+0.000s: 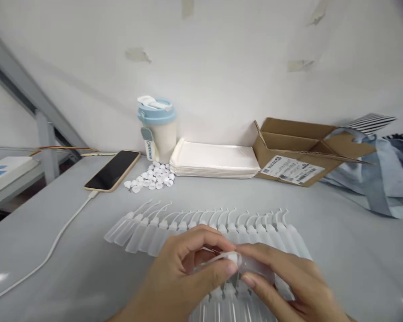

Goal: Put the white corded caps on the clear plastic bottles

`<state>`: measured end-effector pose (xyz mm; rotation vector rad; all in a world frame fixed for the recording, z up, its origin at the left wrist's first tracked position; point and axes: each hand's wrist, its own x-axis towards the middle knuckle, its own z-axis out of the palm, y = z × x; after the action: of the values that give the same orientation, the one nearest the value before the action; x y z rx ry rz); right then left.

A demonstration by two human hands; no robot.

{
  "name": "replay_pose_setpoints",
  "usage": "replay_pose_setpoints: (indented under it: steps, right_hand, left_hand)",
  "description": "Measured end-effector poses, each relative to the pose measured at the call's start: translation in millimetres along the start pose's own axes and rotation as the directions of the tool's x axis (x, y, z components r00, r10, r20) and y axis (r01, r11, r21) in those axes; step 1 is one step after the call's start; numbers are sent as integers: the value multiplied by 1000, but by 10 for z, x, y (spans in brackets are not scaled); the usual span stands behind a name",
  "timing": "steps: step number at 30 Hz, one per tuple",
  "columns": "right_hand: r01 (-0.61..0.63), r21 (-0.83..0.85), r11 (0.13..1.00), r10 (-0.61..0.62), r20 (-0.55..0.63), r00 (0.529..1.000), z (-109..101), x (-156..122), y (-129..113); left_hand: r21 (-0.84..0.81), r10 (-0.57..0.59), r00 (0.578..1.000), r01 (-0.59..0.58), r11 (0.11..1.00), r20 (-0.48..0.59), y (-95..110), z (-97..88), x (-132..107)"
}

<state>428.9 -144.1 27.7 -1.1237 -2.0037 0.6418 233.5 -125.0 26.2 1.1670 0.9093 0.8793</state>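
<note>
Grey table [339, 214] spans the view, set against a white wall [221, 58]. At far right lies blue cloth [383, 179], beside an open cardboard box [289, 156] bearing a printed label. Left of the box, a stack of white trays [215, 160] rests against the wall. A cup [158, 127] with a blue lid stands just left of the trays. A phone [113, 170], screen dark, lies left of the cup, its white cable [53, 246] running toward the near left edge. A row of clear plastic bottles [147, 230] with curved nozzles lies side by side across the table's middle; a second row [221, 308] shows at the bottom edge under the hands. A small heap of white caps [152, 177] sits between phone and trays. Left hand [184, 273] and right hand [282, 281] meet at centre bottom, above the near row. Both pinch one clear bottle [251, 264] between thumb and fingers, fingertips closed on it; a white cap [233, 256] shows at the point where the two hands join.
</note>
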Motion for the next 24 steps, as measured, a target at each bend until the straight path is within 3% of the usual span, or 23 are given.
replay_pose_setpoints:
  steps: [4,7,14,21,24]
  right_hand:
    - [7,40,999,-10,73,997,-39,42,-22]
    - [-5,63,998,1,65,998,-51,58,-40]
    - [-10,145,989,-6,107,994,-48,53,-49]
    - [-82,132,988,63,139,988,-63,63,-69]
    - [-87,136,987,68,143,987,-66,50,-76]
  left_hand:
    - [30,-114,987,118,993,-114,11,-6,-25]
    - [44,-162,970,173,984,-183,-11,-12,-33]
    - [102,-174,985,175,979,-18,-38,-47,-3]
    - [155,-96,992,107,982,-78,-2,9,-47]
    - [99,-149,978,164,981,-145,59,62,-64]
